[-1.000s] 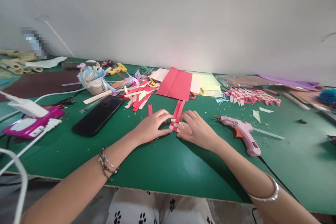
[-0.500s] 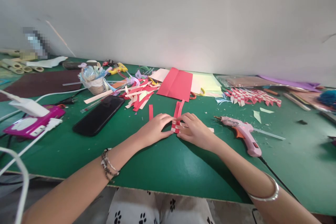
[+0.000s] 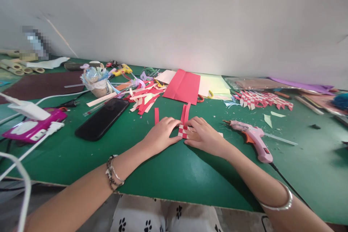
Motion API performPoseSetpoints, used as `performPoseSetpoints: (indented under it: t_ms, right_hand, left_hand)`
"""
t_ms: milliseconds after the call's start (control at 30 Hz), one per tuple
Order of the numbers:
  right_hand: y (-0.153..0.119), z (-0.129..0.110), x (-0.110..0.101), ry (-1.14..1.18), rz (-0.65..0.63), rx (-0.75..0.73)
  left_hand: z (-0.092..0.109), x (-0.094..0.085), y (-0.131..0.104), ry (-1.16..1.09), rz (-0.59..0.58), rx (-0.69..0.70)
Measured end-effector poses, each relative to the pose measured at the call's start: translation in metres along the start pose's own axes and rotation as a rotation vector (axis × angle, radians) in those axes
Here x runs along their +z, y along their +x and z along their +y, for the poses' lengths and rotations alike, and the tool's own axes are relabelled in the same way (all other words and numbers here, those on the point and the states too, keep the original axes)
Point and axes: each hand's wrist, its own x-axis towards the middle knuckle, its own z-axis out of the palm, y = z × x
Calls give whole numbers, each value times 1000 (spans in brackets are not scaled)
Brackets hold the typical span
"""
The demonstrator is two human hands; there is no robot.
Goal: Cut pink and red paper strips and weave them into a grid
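A small woven piece of red and cream paper strips (image 3: 183, 131) lies on the green table in front of me, its red strips pointing away and its cream ends partly hidden under my right hand. My left hand (image 3: 162, 133) grips its left edge between thumb and fingertips. From the right, my right hand (image 3: 203, 134) holds the same piece, thumb at the near edge and fingers at the far one. Beyond my left hand stands out a loose red strip (image 3: 156, 115), its near end hidden by the hand.
A black phone (image 3: 102, 120) and a pink power strip (image 3: 35, 125) with white cables lie left. Right is a pink glue gun (image 3: 252, 137). Farther back are a pile of paper strips (image 3: 146, 98), a red sheet (image 3: 182, 87) and a finished-looking woven band (image 3: 262, 99).
Both hands keep hold of the woven paper with barely any movement. The fingers have shifted slightly at its edges, and the whole view has moved a little.
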Motion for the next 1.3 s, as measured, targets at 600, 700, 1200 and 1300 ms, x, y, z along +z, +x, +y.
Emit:
performPoseSetpoints:
  t_ms: [600,700,1200,1300]
  right_hand:
    - [1,4,-1,16,12,-68]
    - [2,5,0,26,20,-72]
    - [1,10,-7,133,-33,-109]
    - [2,12,-4,97,-31,-131]
  left_hand:
    - [1,-4,2,85,-7,187]
    - [1,-5,2,96,-12,197]
    - [1,-5,1,125,-38,178]
    - [0,-5,1,126,-48,199]
